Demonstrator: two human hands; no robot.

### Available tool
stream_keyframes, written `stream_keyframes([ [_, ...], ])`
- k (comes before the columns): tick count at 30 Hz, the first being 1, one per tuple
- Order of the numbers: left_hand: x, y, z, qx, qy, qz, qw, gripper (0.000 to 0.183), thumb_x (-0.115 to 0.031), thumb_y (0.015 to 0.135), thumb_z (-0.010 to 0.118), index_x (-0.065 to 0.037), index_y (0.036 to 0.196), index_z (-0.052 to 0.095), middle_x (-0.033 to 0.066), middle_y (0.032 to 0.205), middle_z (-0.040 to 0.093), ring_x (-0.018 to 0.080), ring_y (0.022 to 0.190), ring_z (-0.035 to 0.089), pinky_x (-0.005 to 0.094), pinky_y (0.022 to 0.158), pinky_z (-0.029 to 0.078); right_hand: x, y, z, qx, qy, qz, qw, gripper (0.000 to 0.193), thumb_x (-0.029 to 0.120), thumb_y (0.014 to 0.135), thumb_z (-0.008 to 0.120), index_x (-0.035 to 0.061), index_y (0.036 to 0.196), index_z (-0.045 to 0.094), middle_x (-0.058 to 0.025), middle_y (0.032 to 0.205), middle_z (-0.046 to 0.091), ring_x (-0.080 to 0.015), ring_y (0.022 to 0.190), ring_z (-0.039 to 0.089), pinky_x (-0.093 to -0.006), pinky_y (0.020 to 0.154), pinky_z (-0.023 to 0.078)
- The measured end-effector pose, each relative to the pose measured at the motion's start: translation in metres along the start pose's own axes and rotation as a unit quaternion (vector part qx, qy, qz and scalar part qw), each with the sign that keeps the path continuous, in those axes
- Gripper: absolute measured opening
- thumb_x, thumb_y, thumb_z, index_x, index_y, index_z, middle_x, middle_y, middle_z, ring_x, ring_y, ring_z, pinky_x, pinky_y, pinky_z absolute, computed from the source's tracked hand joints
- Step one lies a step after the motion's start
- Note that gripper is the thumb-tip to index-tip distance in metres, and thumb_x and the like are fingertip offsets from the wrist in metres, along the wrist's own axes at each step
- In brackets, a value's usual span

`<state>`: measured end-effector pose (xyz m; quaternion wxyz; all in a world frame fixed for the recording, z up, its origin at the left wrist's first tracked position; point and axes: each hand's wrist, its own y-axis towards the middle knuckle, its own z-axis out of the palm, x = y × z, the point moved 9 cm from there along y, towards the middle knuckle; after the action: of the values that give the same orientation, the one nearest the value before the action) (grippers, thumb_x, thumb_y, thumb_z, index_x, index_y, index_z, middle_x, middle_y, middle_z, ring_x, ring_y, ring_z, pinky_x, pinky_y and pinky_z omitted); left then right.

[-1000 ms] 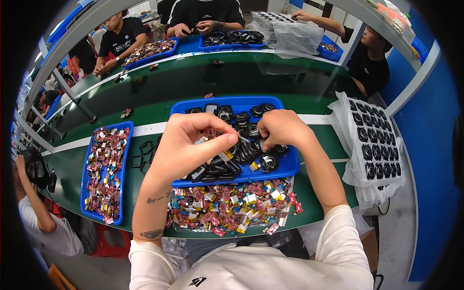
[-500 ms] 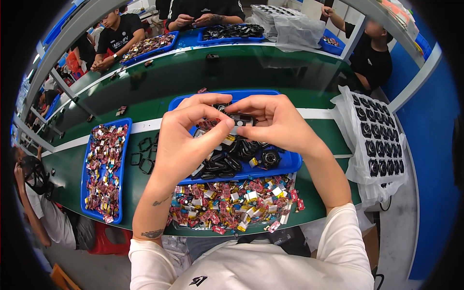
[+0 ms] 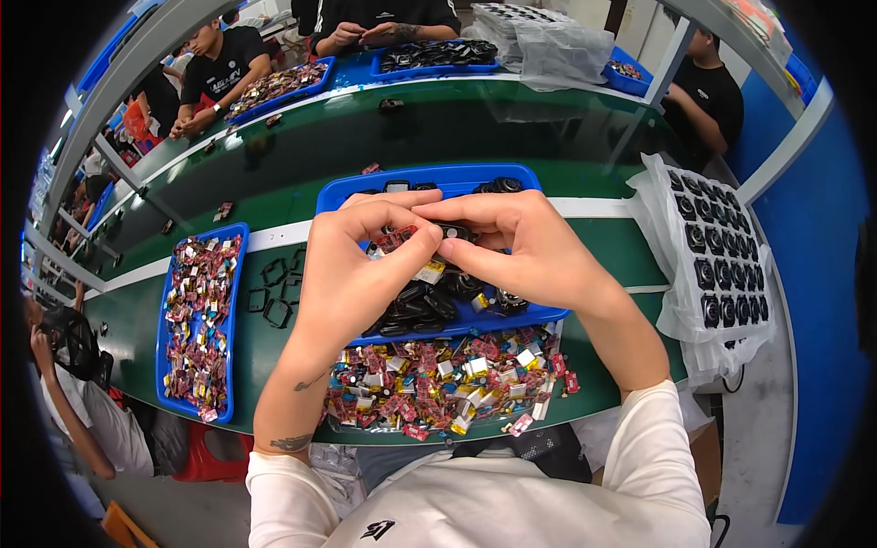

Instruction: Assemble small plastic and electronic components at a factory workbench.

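In front of me, both hands meet over a blue tray [image 3: 429, 173] of black watch-like casings. My right hand [image 3: 530, 247] pinches a small black casing [image 3: 457, 232] between thumb and fingers. My left hand [image 3: 352, 251] is closed round a red circuit board [image 3: 396, 239], its thumb and fingertips touching the casing's left end. A silver battery with yellow tape [image 3: 429, 272] shows just below the left thumb; whether it is joined to that board I cannot tell. My fingers hide much of the casing.
Loose boards with batteries [image 3: 448, 379] are heaped at the near edge. More fill a blue tray [image 3: 239, 320] at left, beside black frames [image 3: 274, 283]. White foam packing [image 3: 658, 256] holds rows of black units at right. Co-workers sit across the green conveyor belt [image 3: 512, 119].
My fingers have closed in on each other, and the casing has tilted so less of its face shows. Loose parts on the green belt have shifted slightly left.
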<state>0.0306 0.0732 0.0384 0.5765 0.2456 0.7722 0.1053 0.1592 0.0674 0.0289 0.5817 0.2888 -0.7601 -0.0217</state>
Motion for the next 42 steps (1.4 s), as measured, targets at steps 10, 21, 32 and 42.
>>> stream_keyframes([
  [10, -0.007, -0.002, -0.001, -0.030, 0.061, 0.024, 0.997, 0.012, -0.009, 0.075, 0.072, -0.002, 0.084, 0.073, 0.0152, 0.103, 0.070, 0.0240, 0.103, 0.063, 0.0361, 0.091, 0.047, -0.003, -0.002, 0.001, -0.023, 0.039, -0.006, 0.999, 0.031, 0.001, 0.089, 0.055, -0.0001, 0.119, 0.063, -0.0067, 0.078, 0.068, -0.0055, 0.068, 0.056, -0.0245, 0.061, 0.048],
  [21, -0.021, -0.003, -0.012, -0.077, 0.054, 0.069, 0.993, 0.011, -0.009, 0.075, 0.073, -0.001, 0.081, 0.072, 0.0106, 0.087, 0.071, 0.0203, 0.085, 0.066, 0.0308, 0.076, 0.050, 0.003, 0.000, -0.018, -0.089, 0.024, 0.004, 0.996, 0.026, -0.001, 0.091, 0.056, -0.0046, 0.115, 0.064, -0.0101, 0.103, 0.068, -0.0115, 0.090, 0.063, -0.0252, 0.080, 0.052],
  [32, 0.012, -0.002, 0.012, 0.077, -0.226, -0.106, 0.965, 0.011, -0.009, 0.086, 0.070, 0.001, 0.091, 0.067, 0.0042, 0.084, 0.068, 0.0086, 0.078, 0.063, 0.0218, 0.069, 0.049, 0.014, -0.003, -0.027, -0.163, 0.020, -0.067, 0.984, 0.020, 0.001, 0.084, 0.062, -0.0025, 0.103, 0.069, -0.0065, 0.083, 0.070, -0.0056, 0.071, 0.063, -0.0190, 0.062, 0.050],
  [42, 0.017, -0.001, 0.015, 0.069, -0.263, -0.115, 0.955, 0.011, -0.005, 0.084, 0.071, 0.002, 0.090, 0.068, 0.0079, 0.087, 0.069, 0.0114, 0.080, 0.066, 0.0231, 0.072, 0.052, 0.037, -0.008, -0.024, -0.156, -0.077, -0.173, 0.969, 0.018, -0.001, 0.079, 0.066, -0.0030, 0.096, 0.069, -0.0090, 0.077, 0.070, -0.0100, 0.067, 0.067, -0.0225, 0.057, 0.053],
])
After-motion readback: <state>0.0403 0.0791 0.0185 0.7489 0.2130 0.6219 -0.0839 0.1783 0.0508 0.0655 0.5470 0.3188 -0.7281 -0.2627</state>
